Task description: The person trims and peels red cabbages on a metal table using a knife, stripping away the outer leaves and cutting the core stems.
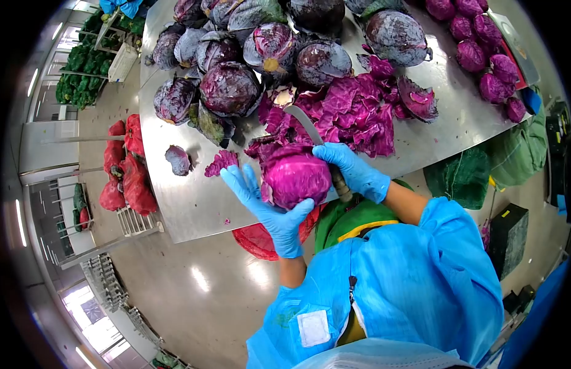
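Observation:
A peeled red cabbage [296,177], bright purple, is at the near edge of the metal table between my hands. My left hand [267,206], blue-gloved, has its fingers spread to the left, with its thumb against the cabbage's lower side. My right hand [353,169], also gloved, is closed around the handle of a knife with a curved blade [305,125]. Its fingers touch the cabbage's right side, and the blade points up and left. Just beyond lie loose purple cabbage leaves [359,111].
Several unpeeled dark cabbages [230,89] crowd the far side of the steel table [187,212]. Peeled cabbages [473,55] gather at the right. Red net sacks [129,169] stand left on a rack. A green sack [460,175] and black crate [508,240] are right.

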The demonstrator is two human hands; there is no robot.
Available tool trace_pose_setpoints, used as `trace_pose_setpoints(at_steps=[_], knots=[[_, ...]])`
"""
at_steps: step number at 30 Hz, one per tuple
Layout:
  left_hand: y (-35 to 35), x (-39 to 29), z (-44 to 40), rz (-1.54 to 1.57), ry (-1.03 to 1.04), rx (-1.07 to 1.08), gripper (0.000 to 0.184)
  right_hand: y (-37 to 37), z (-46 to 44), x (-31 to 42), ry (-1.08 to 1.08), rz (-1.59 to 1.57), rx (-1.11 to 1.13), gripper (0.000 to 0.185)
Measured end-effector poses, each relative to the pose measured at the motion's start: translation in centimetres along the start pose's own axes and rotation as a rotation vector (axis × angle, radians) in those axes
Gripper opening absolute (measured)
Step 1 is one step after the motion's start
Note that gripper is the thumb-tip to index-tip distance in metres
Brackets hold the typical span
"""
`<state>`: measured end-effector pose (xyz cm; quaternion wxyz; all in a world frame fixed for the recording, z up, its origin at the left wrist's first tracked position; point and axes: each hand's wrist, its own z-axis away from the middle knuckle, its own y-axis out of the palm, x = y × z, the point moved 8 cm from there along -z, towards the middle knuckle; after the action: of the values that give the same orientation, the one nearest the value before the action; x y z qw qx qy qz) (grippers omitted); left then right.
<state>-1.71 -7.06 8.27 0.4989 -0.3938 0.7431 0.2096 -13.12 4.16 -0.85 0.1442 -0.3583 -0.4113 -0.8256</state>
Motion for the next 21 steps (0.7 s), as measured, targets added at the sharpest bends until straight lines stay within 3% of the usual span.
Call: trace_pose_setpoints(at_steps=[1, 2, 4, 7, 10, 11, 12, 14, 17, 20, 21], knots=[[-0.1, 2.3, 1.1, 0.148, -0.221, -0.019, 0.123, 0.0, -0.1, -0.3, -0.006, -0.02, 0.015, 0.04], [0.2, 6.4, 3.7, 0.489, -0.595, 0.033, 0.119, -0.2, -0.4, -1.0, -0.013, -0.04, 0.03, 0.038], [0.6, 7.4, 4.7, 0.567, -0.723, 0.102, 0.12, -0.8, -1.2, -1.6, -0.081, -0.023, 0.03, 0.037], [1.1, 6.4, 4.6, 0.578, -0.585, 0.151, 0.135, -2.0, -1.2, -1.5, -0.188, 0.112, 0.002, 0.04], [1.1, 5.5, 3.6, 0.436, -0.432, 0.166, 0.134, -1.0, 0.2, 1.9, -0.191, 0.247, 0.101, 0.042], [1.1, 4.9, 2.9, 0.364, -0.34, 0.196, 0.131, -1.3, 0.3, 2.7, -0.236, 0.305, 0.005, 0.043], [0.9, 4.7, 2.5, 0.276, -0.268, 0.208, 0.13, -1.7, 0.2, 3.7, -0.465, 0.388, -0.1, 0.036], [0.5, 4.6, 2.3, 0.1, -0.131, 0.233, 0.127, -2.6, 0.7, 3.5, -0.57, 0.523, -0.148, 0.03], [0.6, 3.8, 2.6, -0.151, -0.051, 0.259, 0.123, -0.3, 2.5, 3.4, -0.527, 0.69, -0.14, 0.026], [0.9, 4.2, 3.4, -0.316, 0.003, 0.226, 0.118, 1.6, 3.5, 2.0, -0.417, 0.718, -0.086, 0.047], [0.9, 4.2, 3.6, -0.368, 0.028, 0.219, 0.117, 1.6, 3.4, 1.3, -0.538, 0.848, -0.073, 0.059]])
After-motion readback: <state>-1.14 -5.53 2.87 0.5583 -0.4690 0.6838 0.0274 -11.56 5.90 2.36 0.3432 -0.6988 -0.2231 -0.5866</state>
